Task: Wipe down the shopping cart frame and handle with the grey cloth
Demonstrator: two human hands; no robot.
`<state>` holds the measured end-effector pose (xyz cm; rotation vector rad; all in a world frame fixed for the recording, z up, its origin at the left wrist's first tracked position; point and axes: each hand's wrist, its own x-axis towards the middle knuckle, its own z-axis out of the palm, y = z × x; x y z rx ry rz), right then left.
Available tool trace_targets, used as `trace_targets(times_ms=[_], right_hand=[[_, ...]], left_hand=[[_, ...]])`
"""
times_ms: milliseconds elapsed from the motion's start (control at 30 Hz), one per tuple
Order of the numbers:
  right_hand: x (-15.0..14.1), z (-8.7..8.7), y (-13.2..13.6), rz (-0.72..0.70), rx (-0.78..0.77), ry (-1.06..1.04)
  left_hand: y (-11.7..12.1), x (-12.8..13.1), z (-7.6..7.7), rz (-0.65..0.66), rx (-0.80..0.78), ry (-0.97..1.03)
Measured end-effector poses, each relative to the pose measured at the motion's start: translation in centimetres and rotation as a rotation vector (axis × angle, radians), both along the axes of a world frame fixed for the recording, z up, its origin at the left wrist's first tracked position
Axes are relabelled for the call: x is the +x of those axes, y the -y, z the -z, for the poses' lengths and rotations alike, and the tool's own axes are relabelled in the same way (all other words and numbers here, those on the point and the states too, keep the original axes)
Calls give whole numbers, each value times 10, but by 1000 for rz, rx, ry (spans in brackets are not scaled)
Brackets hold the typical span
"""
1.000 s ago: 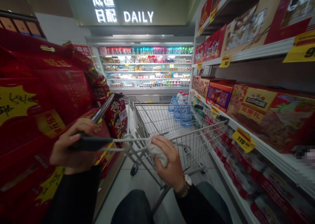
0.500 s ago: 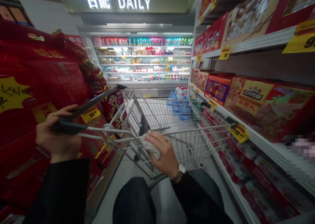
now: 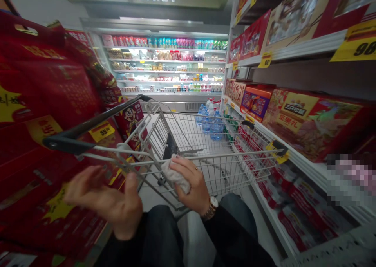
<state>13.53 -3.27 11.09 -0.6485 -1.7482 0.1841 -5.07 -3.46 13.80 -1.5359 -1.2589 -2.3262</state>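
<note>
A metal shopping cart (image 3: 235, 161) stands sideways before me, its dark handle (image 3: 96, 120) on the left and its wire basket reaching right. My right hand (image 3: 190, 184) grips a whitish cloth (image 3: 175, 174) and presses it against the top rail at the near side of the basket. Part of the cloth is hidden under the fingers. Below the handle, apart from the cart, my left hand (image 3: 108, 198) hangs in the air with fingers spread and nothing in it. It is slightly blurred.
Red gift bags and boxes (image 3: 53, 83) crowd the left side. Along the right runs a shelf (image 3: 305, 153) with gift boxes (image 3: 311, 122) and price tags. Blue-tinted water bottles (image 3: 216, 126) stand on the floor beyond the cart, before a lit refrigerated display (image 3: 167, 96).
My left hand has let go of the cart's handle and moved down and to the right, its fingers opening. The right hand stays on the rail with the cloth. The view has shifted slightly.
</note>
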Motion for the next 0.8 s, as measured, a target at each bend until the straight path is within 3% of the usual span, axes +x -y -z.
trace_targets(times_ms=[67,167,300,400,467,533,700,800], right_hand=[[1,4,12,11,2,-40],[7,16,33,8,-22,3],[28,37,65,49,-170,214],[50,59,92,81,-299,280],[70,79,111,121,-380,242],[97,104,130,250,-469,123],[196,164,191,718,-600,-592],[254,180,238,946,-538,-996]], left_hand=[[20,35,29,213,-125,-21],[40,68,72,552,-537,86],[48,83,116,816,-892,346],[50,92,139,947,-1014,391],[51,99,153,969,-1029,374],[53,104,168,948,-1034,350],[55,95,222,798,-1150,404],[49,74,268,744,-1207,344]])
